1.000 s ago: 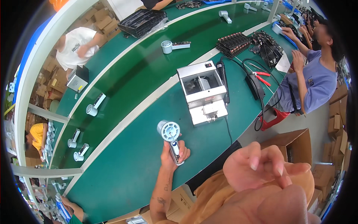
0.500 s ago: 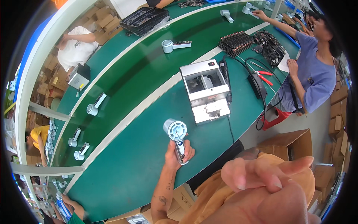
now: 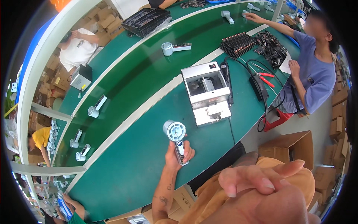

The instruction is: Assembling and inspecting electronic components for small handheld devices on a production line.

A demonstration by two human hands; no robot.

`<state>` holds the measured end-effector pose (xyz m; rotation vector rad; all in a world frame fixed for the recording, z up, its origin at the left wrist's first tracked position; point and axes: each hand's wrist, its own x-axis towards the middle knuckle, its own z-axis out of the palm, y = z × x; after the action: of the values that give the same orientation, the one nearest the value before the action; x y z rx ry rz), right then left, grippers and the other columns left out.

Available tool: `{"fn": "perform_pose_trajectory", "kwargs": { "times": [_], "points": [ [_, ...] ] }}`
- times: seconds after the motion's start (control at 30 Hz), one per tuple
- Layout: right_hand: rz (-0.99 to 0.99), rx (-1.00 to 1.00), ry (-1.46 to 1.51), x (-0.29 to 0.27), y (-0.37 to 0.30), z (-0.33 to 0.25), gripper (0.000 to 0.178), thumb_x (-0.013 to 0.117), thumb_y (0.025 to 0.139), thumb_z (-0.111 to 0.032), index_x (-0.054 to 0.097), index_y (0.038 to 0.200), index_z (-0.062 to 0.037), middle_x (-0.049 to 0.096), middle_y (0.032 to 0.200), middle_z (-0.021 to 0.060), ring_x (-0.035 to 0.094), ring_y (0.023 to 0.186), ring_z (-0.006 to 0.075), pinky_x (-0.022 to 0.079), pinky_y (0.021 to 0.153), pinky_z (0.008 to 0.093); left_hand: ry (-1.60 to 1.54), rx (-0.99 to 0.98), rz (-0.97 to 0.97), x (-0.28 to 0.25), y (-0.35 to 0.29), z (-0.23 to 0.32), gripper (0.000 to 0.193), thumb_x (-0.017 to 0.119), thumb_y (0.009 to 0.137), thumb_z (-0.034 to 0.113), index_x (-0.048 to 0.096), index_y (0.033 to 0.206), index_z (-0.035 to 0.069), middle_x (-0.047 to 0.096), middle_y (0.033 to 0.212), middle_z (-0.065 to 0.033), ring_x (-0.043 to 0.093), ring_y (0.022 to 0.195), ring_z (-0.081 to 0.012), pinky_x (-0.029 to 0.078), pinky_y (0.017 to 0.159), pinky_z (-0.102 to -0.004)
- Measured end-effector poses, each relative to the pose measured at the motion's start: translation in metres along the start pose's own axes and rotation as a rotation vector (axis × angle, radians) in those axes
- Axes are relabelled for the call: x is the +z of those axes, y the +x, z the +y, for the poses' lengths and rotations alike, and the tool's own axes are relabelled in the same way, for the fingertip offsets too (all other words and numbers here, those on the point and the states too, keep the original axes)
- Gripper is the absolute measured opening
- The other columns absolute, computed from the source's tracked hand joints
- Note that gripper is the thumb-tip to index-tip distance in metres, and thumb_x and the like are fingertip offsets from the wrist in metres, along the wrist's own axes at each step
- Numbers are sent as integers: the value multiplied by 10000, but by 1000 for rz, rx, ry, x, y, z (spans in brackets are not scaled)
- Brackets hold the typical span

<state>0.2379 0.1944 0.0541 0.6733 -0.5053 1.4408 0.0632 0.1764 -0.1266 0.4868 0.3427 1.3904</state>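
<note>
Holds pale-blue fan [image 3: 176, 131] in left hand [image 3: 172, 157], with fingers wrapped round handle [image 3: 180, 150], over green table [image 3: 130, 168] near metal machine [image 3: 210, 98]. Shows right hand [image 3: 261, 190] in foreground, with fingers loosely bent, half-open.

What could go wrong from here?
The left hand alone grips the light blue fan by its handle, so it could slip onto the green table. The right hand, large in the foreground, might block part of the view. The cable near the silver machine could snag where it reaches the table edge.
</note>
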Motion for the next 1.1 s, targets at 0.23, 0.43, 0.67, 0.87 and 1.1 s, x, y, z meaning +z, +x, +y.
{"fn": "perform_pose_trajectory", "kwargs": {
  "times": [0.23, 0.43, 0.67, 0.87, 1.1],
  "points": [
    [-123, 351, 173, -32, -36, -44, 740, 227, 1047, -685, 591, 1459, -190, 525, 1545, 85, 484, 1403, 272, 285, 1161, 519, -11, -22, -13, 1, 8, -5, 613, 353, 1077, 571, 448, 1407, 65, 533, 717, -39, 431, 469, -114, 355, 558, -309],
    [-88, 338, 108, -13, -22, -35, 655, 249, 1070, -615, 529, 1498, -205, 515, 1527, 74, 428, 1382, 343, 318, 1110, 544, -14, 4, -18, 0, 6, -3, 605, 338, 1084, 562, 451, 1407, 63, 533, 720, -39, 423, 468, -115, 353, 559, -307],
    [62, 168, -244, 24, -10, -22, 595, 365, 1078, -525, 389, 1577, -201, 562, 1474, 42, 535, 1274, 318, 413, 995, 542, -24, -4, -11, 1, 5, -3, 619, 347, 1076, 576, 449, 1410, 64, 523, 715, -37, 425, 465, -114, 352, 559, -307],
    [-114, 25, -495, -17, -3, 5, 555, 385, 1103, -358, 432, 1486, 41, 588, 1408, 239, 600, 1170, 404, 444, 993, 575, -15, -19, -49, -5, 6, -9, 663, 352, 1064, 605, 425, 1434, 61, 530, 709, -38, 419, 452, -115, 353, 532, -304],
    [-583, 178, -1218, -91, -1, 9, 372, 598, 970, -186, 650, 1236, 69, 600, 1390, 266, 638, 1152, 390, 485, 944, 476, 191, -130, 6, -12, -3, -19, 684, 400, 1007, 694, 576, 763, 80, 554, 604, -42, 465, 441, -129, 364, 464, -260]
  ]
}}
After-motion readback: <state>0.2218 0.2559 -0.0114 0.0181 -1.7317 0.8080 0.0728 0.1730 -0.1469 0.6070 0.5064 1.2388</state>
